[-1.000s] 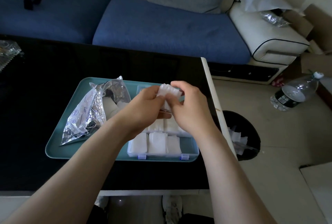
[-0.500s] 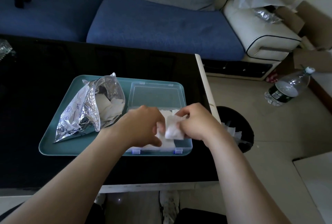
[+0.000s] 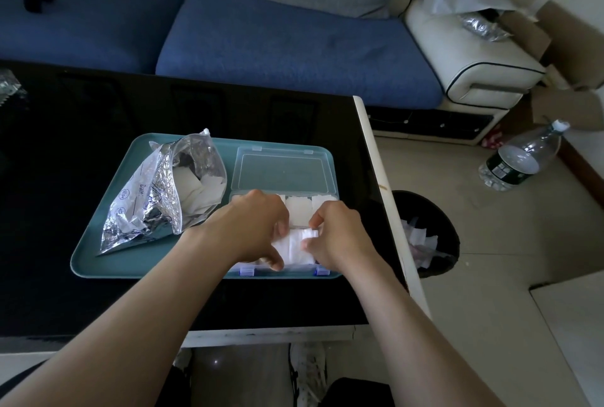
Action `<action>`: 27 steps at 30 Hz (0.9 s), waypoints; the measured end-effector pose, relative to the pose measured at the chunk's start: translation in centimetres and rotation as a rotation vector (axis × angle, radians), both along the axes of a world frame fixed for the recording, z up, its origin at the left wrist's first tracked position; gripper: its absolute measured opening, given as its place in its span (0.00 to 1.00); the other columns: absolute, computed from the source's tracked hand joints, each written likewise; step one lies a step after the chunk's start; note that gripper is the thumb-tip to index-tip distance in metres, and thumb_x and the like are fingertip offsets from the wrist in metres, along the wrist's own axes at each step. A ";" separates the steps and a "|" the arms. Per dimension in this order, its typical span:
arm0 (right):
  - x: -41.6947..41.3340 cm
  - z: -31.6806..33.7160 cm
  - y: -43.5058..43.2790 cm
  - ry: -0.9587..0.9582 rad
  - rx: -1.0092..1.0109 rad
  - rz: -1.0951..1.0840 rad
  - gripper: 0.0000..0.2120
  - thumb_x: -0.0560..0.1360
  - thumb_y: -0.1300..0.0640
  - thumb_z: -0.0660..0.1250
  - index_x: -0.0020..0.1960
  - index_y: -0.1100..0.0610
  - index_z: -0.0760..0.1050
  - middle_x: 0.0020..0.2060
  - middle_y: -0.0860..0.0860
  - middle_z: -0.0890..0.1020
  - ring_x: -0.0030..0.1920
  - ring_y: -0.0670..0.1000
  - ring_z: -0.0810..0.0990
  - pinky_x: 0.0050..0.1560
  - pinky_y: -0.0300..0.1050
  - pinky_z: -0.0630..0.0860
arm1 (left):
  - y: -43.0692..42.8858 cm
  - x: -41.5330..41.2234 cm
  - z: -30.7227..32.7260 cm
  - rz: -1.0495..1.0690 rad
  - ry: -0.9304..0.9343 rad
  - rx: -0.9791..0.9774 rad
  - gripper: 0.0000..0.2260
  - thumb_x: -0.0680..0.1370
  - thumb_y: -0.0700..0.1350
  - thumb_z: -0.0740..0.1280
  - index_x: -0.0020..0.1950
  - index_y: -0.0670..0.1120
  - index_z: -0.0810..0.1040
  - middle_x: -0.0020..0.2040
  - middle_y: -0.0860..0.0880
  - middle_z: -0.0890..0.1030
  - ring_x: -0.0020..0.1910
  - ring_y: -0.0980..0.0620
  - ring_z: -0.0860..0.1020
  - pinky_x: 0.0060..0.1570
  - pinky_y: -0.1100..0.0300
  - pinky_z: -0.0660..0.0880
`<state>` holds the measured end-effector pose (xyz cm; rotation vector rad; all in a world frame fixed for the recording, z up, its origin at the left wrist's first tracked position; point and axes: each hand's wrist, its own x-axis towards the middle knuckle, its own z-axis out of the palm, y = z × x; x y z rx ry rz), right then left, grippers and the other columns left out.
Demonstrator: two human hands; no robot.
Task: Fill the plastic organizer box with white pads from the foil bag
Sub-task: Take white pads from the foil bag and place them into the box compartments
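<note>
— Where's the stack?
— Head view: left hand (image 3: 255,230) and right hand (image 3: 341,236) both pinch the white pad stack (image 3: 295,246) at the near row of the clear plastic organizer box (image 3: 282,173), by the right edge of the teal tray (image 3: 108,243).
— Which hand's nearer?
— Neither; it's between them.

Crinkly shiny foil bag (image 3: 153,197); clear plastic box (image 3: 282,171); glossy blk table (image 3: 81,112).
</note>
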<state>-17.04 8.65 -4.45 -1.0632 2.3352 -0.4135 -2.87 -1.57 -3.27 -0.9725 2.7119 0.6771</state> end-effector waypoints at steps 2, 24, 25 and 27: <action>0.3 -0.1 0.0 0.065 0.004 0.053 0.16 0.74 0.57 0.80 0.58 0.54 0.77 0.55 0.53 0.78 0.49 0.54 0.82 0.45 0.45 0.78 | -0.1 0.0 -0.1 0.000 0.003 0.012 0.23 0.63 0.57 0.86 0.53 0.56 0.84 0.44 0.59 0.80 0.48 0.52 0.82 0.52 0.52 0.82; 3.3 3.2 -2.5 0.245 -0.153 0.264 0.10 0.73 0.56 0.65 0.34 0.57 0.70 0.26 0.51 0.74 0.27 0.52 0.71 0.28 0.42 0.69 | -3.5 3.2 1.4 0.514 0.329 -0.534 0.20 0.70 0.32 0.72 0.56 0.53 0.84 0.69 0.43 0.66 0.68 0.37 0.65 0.64 0.43 0.64; 3.8 3.2 -2.9 0.246 -0.205 0.249 0.09 0.74 0.55 0.64 0.36 0.58 0.74 0.28 0.52 0.77 0.27 0.53 0.74 0.29 0.44 0.72 | -3.6 3.5 1.2 0.534 0.278 -0.520 0.19 0.71 0.35 0.73 0.56 0.54 0.84 0.74 0.43 0.63 0.73 0.37 0.61 0.68 0.41 0.61; 4.5 3.0 -3.5 0.246 -0.277 0.239 0.08 0.75 0.55 0.64 0.40 0.57 0.78 0.30 0.52 0.79 0.30 0.53 0.78 0.30 0.47 0.77 | -3.8 3.8 0.8 0.581 0.201 -0.514 0.11 0.75 0.42 0.72 0.55 0.54 0.83 0.80 0.44 0.57 0.80 0.35 0.52 0.73 0.36 0.56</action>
